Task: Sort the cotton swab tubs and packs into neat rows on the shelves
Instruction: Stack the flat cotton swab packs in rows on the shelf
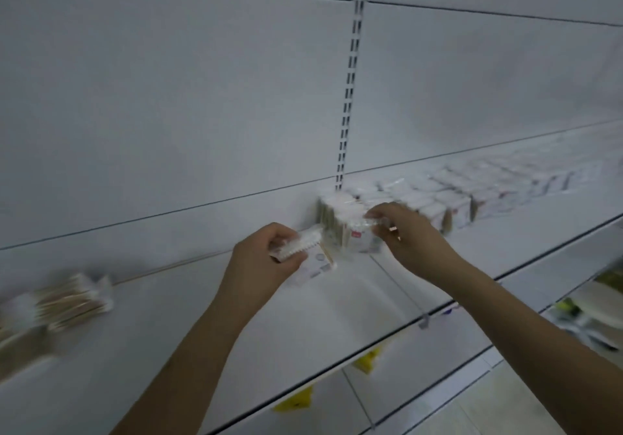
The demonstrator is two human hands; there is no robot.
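Left hand (266,259) gripped a swab pack (305,256); right hand (401,232) pinched another pack (362,235) at the row's end on the shelf (337,306).

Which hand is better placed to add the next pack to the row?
Left, probably. The left hand already holds a loose pack beside the row's end, while the right hand is steadying the end pack.

Matt white painted metal shelf (337,303), smooth. Matt white back panel (168,97); slotted metal upright (350,74). Glossy clear plastic wrap on swab pack (313,259) in left hand (266,259). Same clear film on packs (438,195) along shelf back edge. Wood-coloured sticks in loose packs (70,303) at left edge, blurred.
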